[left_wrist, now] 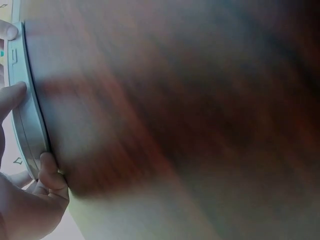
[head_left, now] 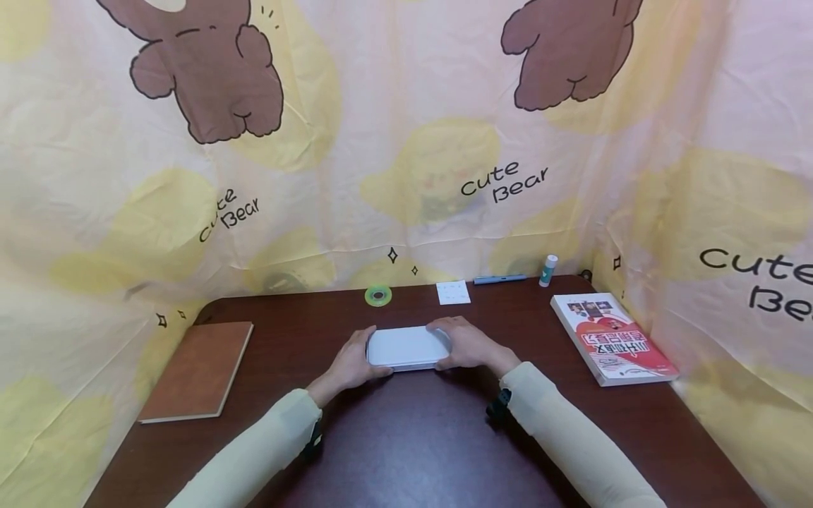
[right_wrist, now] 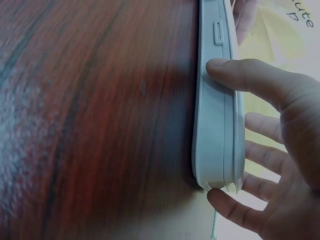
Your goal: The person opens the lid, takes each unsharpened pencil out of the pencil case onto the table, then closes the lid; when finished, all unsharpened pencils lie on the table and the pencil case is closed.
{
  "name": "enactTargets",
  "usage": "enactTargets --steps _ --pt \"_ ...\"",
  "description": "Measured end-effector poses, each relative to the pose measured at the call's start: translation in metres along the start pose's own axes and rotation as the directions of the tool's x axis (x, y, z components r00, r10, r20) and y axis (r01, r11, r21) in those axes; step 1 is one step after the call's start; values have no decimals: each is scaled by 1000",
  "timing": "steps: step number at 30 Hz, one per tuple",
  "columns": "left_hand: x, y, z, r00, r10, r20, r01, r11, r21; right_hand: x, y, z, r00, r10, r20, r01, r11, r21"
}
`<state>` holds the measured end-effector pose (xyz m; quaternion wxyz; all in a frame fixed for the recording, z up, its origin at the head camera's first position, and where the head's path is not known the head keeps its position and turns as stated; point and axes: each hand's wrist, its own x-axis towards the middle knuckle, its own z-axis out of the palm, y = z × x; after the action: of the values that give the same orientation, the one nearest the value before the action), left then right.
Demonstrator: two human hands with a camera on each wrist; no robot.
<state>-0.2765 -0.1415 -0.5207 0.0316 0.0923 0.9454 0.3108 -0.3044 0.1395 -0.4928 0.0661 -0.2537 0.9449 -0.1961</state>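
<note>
A flat white case [head_left: 408,347] with rounded corners lies closed on the dark wooden table [head_left: 406,437], around its middle. On its near side a small latch [right_wrist: 218,32] and a lid seam show in the right wrist view. My left hand [head_left: 353,358] grips the left end, thumb against the near side. At the right end my right hand [head_left: 468,344] holds it, its thumb [right_wrist: 235,72] pressed on the near side and its other fingers spread around the end and far side. Both hands also show on the case [left_wrist: 31,115] in the left wrist view.
Behind the case lie a green tape roll [head_left: 378,295], a white paper note [head_left: 453,292] and a blue pen [head_left: 500,279]. A glue stick [head_left: 548,271] stands upright at the back right. A brown notebook [head_left: 200,370] lies left, a thick book [head_left: 612,339] right. Printed cloth surrounds the table.
</note>
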Motion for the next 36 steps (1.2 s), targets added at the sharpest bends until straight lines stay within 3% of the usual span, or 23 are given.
enactTargets --steps 14,36 --pt "0 1 -1 1000 -12 -16 11 1000 -3 2 2 2 1000 -3 6 3 998 -62" --pt "0 2 -1 999 -1 -50 1 1000 4 2 0 -6 995 -97 36 100 988 -120"
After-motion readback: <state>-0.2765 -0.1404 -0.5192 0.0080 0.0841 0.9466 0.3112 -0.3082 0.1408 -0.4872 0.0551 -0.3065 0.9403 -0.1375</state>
